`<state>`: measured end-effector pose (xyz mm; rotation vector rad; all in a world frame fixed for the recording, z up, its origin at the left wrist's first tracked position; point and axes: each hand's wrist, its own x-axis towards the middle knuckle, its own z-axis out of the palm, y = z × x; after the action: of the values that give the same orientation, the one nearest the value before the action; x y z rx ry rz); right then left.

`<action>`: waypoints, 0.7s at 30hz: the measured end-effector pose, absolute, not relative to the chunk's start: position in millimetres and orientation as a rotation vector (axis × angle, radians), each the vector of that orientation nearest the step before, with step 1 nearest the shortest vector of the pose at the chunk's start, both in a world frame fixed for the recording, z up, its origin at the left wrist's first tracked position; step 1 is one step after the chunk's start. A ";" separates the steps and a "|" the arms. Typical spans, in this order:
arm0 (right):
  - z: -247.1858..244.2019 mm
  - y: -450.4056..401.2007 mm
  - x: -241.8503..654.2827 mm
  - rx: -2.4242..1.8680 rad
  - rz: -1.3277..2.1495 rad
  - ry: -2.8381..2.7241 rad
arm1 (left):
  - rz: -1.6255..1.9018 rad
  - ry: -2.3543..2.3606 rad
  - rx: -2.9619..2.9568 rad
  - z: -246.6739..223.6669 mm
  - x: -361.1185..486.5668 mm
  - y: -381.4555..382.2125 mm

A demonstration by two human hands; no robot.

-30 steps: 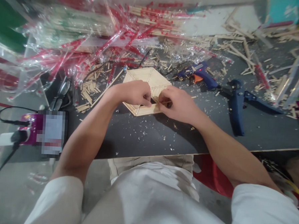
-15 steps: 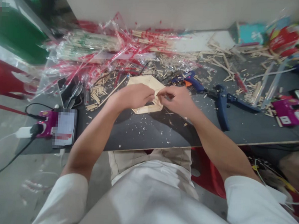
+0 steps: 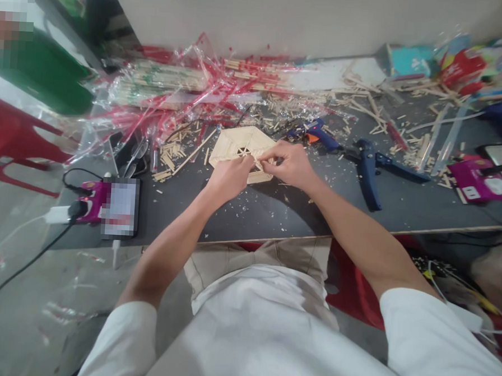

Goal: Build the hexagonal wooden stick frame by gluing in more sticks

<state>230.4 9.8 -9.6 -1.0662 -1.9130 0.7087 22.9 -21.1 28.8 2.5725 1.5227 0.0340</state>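
On the dark table lies a hexagonal panel of thin wooden sticks (image 3: pixel 230 144), with spokes meeting near a small dark gap at its centre. My left hand (image 3: pixel 231 176) rests over the panel's front left part, fingers closed near the centre; whatever they pinch is hidden. Opposite it, my right hand (image 3: pixel 292 163) has thumb and forefinger pinched at the panel's right side, close to the left fingertips. Any small piece between those fingers is too small to make out. Behind the right hand a blue glue gun (image 3: pixel 319 134) lies on its side.
Blue cutters (image 3: pixel 370 174) lie to the right. Bundles of sticks in red-and-clear wrappers (image 3: pixel 164 77) fill the back left. Stick offcuts (image 3: pixel 171 154) are scattered about. A phone (image 3: pixel 121 206) and a purple power strip (image 3: pixel 93 202) sit at the left edge, another purple strip (image 3: pixel 476 180) at the right.
My left hand has moved from over the panel's upper left to its front edge, uncovering the centre gap. The right hand stays pinched near the middle. The view has shifted slightly.
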 end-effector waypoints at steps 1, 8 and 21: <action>-11.2 10.3 230.0 -1.072 0.700 -1.908 | 0.051 1.522 2.590 26.7 22.2 -20.5; -18.1 13.1 226.0 -1.171 0.704 -1.923 | 0.094 1.543 2.623 21.1 20.1 -18.9; 46.2 -50.8 352.9 -1.839 0.331 -1.867 | 0.190 1.386 2.608 29.7 15.2 -21.5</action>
<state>352.9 -50.8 46.2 -1.8389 -1.8669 0.3309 15.2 -21.5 29.7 2.6083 1.3860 0.1899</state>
